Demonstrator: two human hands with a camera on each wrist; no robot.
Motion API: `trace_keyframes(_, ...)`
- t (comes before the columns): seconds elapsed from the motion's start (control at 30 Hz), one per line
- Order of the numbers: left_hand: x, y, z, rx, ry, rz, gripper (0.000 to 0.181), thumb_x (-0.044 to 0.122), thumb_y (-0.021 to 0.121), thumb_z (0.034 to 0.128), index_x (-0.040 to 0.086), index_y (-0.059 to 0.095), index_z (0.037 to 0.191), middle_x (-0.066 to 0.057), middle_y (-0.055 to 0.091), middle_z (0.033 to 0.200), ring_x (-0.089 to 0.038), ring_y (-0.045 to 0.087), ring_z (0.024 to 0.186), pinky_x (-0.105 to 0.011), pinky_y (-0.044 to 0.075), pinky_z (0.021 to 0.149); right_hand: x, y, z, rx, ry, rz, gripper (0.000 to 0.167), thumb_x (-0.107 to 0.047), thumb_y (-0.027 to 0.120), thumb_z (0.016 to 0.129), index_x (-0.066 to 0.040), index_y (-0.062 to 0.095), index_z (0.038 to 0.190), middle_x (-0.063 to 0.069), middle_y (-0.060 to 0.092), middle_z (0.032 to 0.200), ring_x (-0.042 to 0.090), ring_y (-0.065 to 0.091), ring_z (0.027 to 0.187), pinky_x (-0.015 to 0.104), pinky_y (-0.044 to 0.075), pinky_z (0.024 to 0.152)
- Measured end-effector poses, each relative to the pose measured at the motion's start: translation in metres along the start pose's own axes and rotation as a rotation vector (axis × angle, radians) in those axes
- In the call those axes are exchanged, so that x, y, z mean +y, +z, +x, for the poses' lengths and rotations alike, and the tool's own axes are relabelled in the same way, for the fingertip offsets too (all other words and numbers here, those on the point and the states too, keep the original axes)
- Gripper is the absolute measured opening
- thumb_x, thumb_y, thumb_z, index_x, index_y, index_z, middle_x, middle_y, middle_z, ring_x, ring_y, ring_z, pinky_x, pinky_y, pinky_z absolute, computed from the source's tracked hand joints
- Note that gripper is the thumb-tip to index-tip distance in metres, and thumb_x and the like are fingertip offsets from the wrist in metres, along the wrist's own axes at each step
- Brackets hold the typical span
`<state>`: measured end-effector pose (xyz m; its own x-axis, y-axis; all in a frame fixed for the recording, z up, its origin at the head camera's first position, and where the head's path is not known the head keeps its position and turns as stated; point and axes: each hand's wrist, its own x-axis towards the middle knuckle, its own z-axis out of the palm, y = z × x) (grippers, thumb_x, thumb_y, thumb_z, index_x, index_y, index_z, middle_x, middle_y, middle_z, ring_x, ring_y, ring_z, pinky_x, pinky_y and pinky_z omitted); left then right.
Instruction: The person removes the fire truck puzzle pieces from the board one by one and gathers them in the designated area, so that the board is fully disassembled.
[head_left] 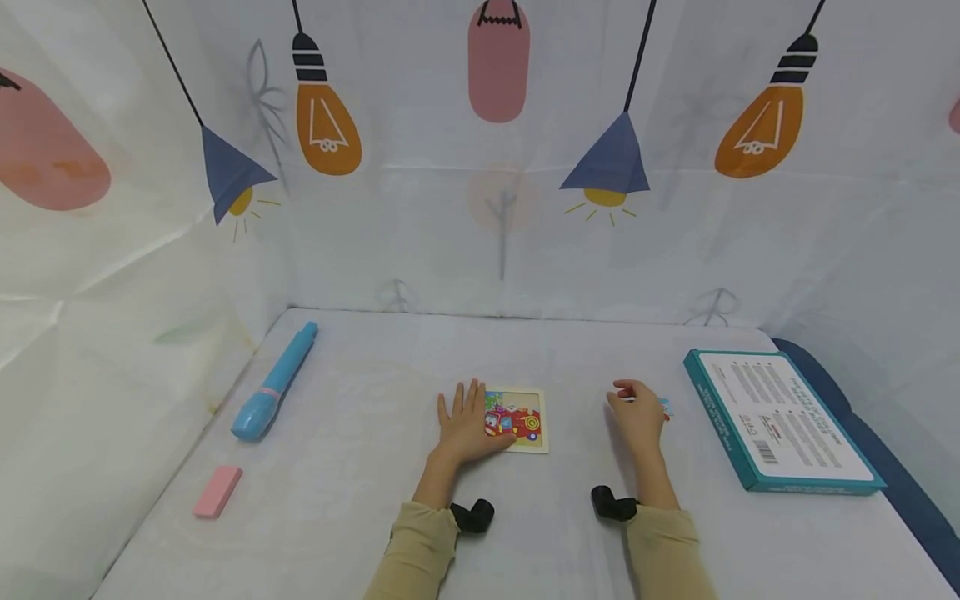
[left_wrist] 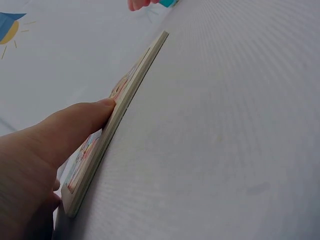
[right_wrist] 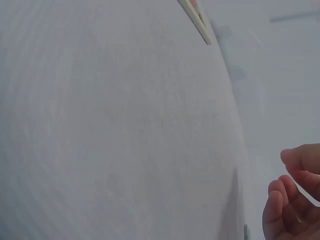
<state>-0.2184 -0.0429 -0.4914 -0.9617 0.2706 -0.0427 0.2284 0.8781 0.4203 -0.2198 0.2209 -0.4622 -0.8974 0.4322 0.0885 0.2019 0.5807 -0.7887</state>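
A small wooden picture puzzle [head_left: 528,421] with a pale frame and a red truck lies on the table. My left hand [head_left: 467,429] rests over its left part, fingers spread and fairly straight. In the left wrist view, the thumb [left_wrist: 82,120] touches the near edge of the puzzle [left_wrist: 117,120]. My right hand [head_left: 637,412] hovers to the right of the puzzle with loosely bent fingers. The right wrist view shows a gap between thumb and fingers [right_wrist: 275,200], with nothing seen in it. Just right of this hand is a small blue-and-red piece [head_left: 667,408], partly hidden by it.
A teal-edged box [head_left: 787,421] lies on the right of the white-covered table [head_left: 562,542]. To the left are a blue pen-like device [head_left: 277,383] and a pink eraser-like block [head_left: 218,492]. White sheets with printed lamps [head_left: 607,162] hang behind and beside the table.
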Motion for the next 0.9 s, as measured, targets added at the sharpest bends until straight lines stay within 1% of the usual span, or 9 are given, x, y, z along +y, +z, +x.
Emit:
trace_keyframes(0.03,0.0,0.0,0.0,0.001,0.0,0.0,0.105,0.062,0.062,0.0738,0.002,0.017,0.147,-0.013,0.015,0.153,-0.033,0.005,0.141,-0.058,-0.005,0.107,-0.002,0.002,-0.001,0.0,-0.024,0.007,0.026,-0.01,0.061,0.085,0.003,0.062,0.108,0.018,0.06,0.091,0.03,0.058,0.081,0.028,0.04,0.063)
trace_keyframes(0.17,0.001,-0.001,0.0,-0.01,-0.002,0.005,0.105,0.062,0.062,0.0736,0.0,0.018,0.146,-0.014,0.014,0.153,-0.033,0.004,0.141,-0.058,-0.005,0.107,-0.008,0.011,-0.004,-0.004,-0.06,0.035,0.025,-0.007,0.063,0.082,0.003,0.064,0.104,0.018,0.061,0.088,0.03,0.06,0.078,0.028,0.041,0.063)
trace_keyframes(0.27,0.001,-0.001,0.0,-0.01,-0.002,0.013,0.106,0.062,0.062,0.0734,-0.001,0.018,0.146,-0.014,0.014,0.153,-0.034,0.005,0.141,-0.058,-0.005,0.107,-0.013,0.019,-0.007,-0.026,-0.062,0.041,0.024,-0.007,0.064,0.082,0.003,0.064,0.104,0.017,0.061,0.087,0.029,0.059,0.079,0.028,0.041,0.063)
trace_keyframes(0.37,0.0,0.0,0.001,-0.012,-0.005,0.025,0.106,0.064,0.061,0.0738,0.0,0.018,0.146,-0.014,0.013,0.154,-0.033,0.005,0.141,-0.058,-0.005,0.107,-0.02,0.027,-0.01,-0.06,-0.046,0.035,0.025,-0.009,0.063,0.083,0.002,0.063,0.105,0.015,0.061,0.088,0.028,0.058,0.081,0.03,0.044,0.065)
trace_keyframes(0.53,-0.001,0.001,0.002,-0.01,-0.008,0.019,0.105,0.065,0.06,0.074,0.001,0.018,0.146,-0.013,0.013,0.154,-0.032,0.004,0.141,-0.058,-0.005,0.107,-0.031,0.04,-0.016,-0.11,-0.02,0.024,0.024,-0.01,0.063,0.084,-0.001,0.063,0.107,0.014,0.061,0.091,0.026,0.057,0.084,0.033,0.046,0.068)
trace_keyframes(0.63,0.0,0.0,0.001,-0.002,-0.004,0.014,0.105,0.064,0.061,0.0737,0.0,0.019,0.146,-0.014,0.014,0.153,-0.033,0.006,0.141,-0.058,-0.004,0.107,-0.036,0.047,-0.02,-0.136,-0.012,0.031,0.024,-0.01,0.063,0.085,-0.002,0.063,0.107,0.013,0.061,0.091,0.025,0.057,0.085,0.033,0.047,0.069)
trace_keyframes(0.73,0.001,-0.001,0.0,0.002,-0.001,0.011,0.105,0.063,0.061,0.0736,-0.001,0.02,0.146,-0.014,0.015,0.153,-0.033,0.007,0.141,-0.059,-0.003,0.107,-0.042,0.052,-0.024,-0.155,-0.023,0.044,0.023,-0.01,0.063,0.084,-0.001,0.063,0.106,0.013,0.06,0.091,0.025,0.056,0.084,0.032,0.047,0.069)
trace_keyframes(0.9,0.002,-0.001,0.0,0.001,-0.004,0.004,0.104,0.063,0.062,0.0737,0.0,0.021,0.146,-0.015,0.016,0.153,-0.034,0.007,0.141,-0.058,-0.003,0.107,-0.05,0.058,-0.031,-0.17,-0.07,0.067,0.022,-0.009,0.065,0.083,-0.001,0.065,0.103,0.012,0.061,0.086,0.023,0.056,0.079,0.028,0.045,0.063)
